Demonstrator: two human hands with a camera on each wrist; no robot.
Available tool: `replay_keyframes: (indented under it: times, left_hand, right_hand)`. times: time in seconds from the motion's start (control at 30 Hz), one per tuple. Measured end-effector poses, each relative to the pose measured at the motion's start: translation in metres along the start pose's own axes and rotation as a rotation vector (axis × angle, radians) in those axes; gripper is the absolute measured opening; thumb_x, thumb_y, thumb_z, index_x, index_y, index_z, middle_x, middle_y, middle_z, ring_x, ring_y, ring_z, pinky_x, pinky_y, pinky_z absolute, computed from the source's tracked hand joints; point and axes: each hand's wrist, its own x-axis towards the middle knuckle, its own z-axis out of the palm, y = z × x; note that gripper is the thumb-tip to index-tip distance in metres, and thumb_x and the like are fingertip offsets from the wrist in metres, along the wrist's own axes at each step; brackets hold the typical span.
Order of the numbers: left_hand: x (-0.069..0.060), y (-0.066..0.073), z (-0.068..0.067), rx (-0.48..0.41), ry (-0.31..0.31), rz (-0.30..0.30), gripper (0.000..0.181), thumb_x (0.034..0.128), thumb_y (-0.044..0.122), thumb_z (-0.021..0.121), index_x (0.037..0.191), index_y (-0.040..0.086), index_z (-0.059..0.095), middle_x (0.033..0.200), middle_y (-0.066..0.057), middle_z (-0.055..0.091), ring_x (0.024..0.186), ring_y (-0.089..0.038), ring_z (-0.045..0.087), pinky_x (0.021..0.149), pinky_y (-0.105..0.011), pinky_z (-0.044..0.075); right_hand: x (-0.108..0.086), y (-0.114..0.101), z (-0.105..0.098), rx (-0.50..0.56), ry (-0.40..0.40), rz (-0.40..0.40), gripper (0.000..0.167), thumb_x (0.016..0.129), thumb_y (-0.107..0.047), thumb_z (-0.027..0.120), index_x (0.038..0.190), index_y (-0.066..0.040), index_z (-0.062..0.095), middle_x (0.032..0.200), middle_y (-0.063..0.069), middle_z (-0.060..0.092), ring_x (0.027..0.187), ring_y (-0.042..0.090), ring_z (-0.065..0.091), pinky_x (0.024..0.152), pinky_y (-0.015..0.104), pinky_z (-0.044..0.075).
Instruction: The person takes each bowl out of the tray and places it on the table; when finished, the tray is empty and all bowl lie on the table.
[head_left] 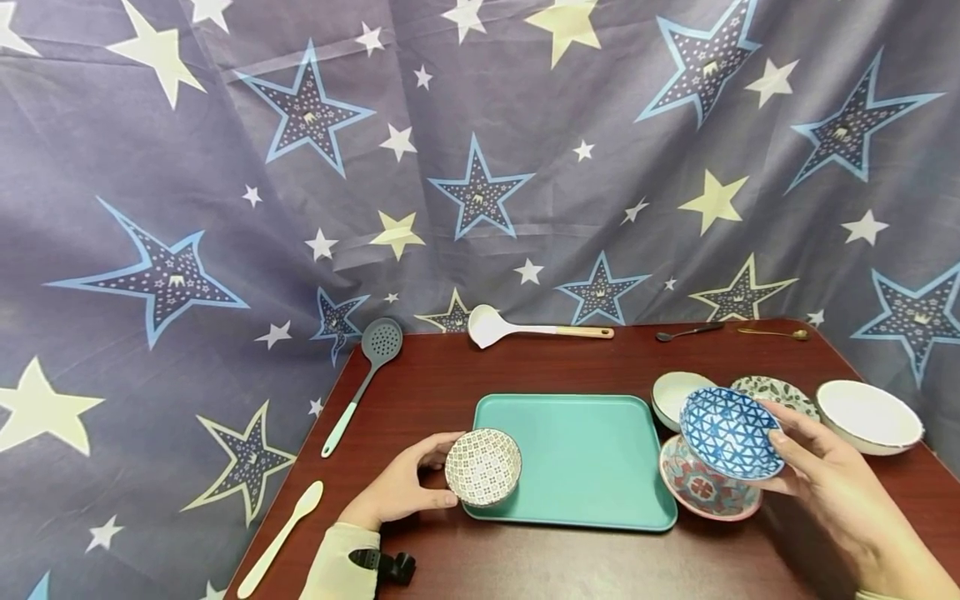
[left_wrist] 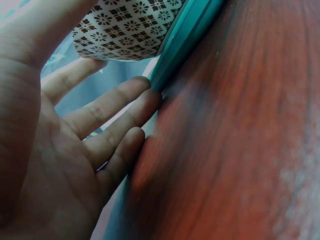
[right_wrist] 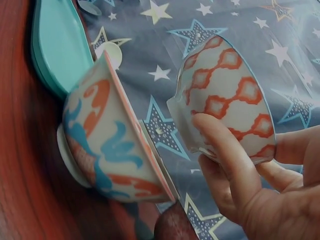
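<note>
A small bowl with a brown-and-white flower pattern [head_left: 483, 467] sits on the left front part of a turquoise tray [head_left: 573, 458]. My left hand [head_left: 408, 483] is at its left side, with thumb and index finger near the rim and the other fingers loosely extended in the left wrist view. My right hand [head_left: 832, 475] holds a tilted blue-and-white bowl [head_left: 729, 432] by its side; red diamonds mark its outside [right_wrist: 225, 95]. This bowl is raised over a red-and-blue floral bowl [head_left: 708, 487], which stands on the table right of the tray.
Behind the raised bowl are a white bowl [head_left: 678, 392], a leaf-patterned dish [head_left: 780, 392] and a larger white bowl [head_left: 870, 412]. A white ladle [head_left: 487, 325] and two small spoons lie along the back edge. A grey skimmer [head_left: 381, 343] and a cream spoon [head_left: 281, 537] lie left.
</note>
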Motion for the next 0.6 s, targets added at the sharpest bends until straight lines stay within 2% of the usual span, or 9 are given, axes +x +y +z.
replay_keyframes:
  times: [0.4, 0.6]
  left_hand:
    - [0.000, 0.002, -0.001, 0.001, -0.004, -0.018, 0.085, 0.0830, 0.026, 0.090, 0.156, 0.020, 0.049, 0.141, 0.000, 0.063, 0.119, -0.024, 0.062, 0.100, -0.040, 0.051]
    - [-0.001, 0.004, -0.001, 0.011, -0.006, -0.051, 0.086, 0.0823, 0.029, 0.091, 0.156, 0.022, 0.049, 0.141, 0.004, 0.063, 0.121, -0.023, 0.062, 0.102, -0.040, 0.051]
  right_hand:
    - [-0.017, -0.005, -0.022, 0.066, 0.039, -0.052, 0.052, 0.111, 0.008, 0.031, 0.154, -0.011, 0.053, 0.137, 0.001, 0.064, 0.109, 0.021, 0.072, 0.078, 0.045, 0.062]
    - [-0.030, -0.004, -0.034, 0.004, 0.101, -0.034, 0.053, 0.111, 0.007, 0.033, 0.149, -0.019, 0.058, 0.135, -0.005, 0.064, 0.107, 0.015, 0.072, 0.075, 0.041, 0.063]
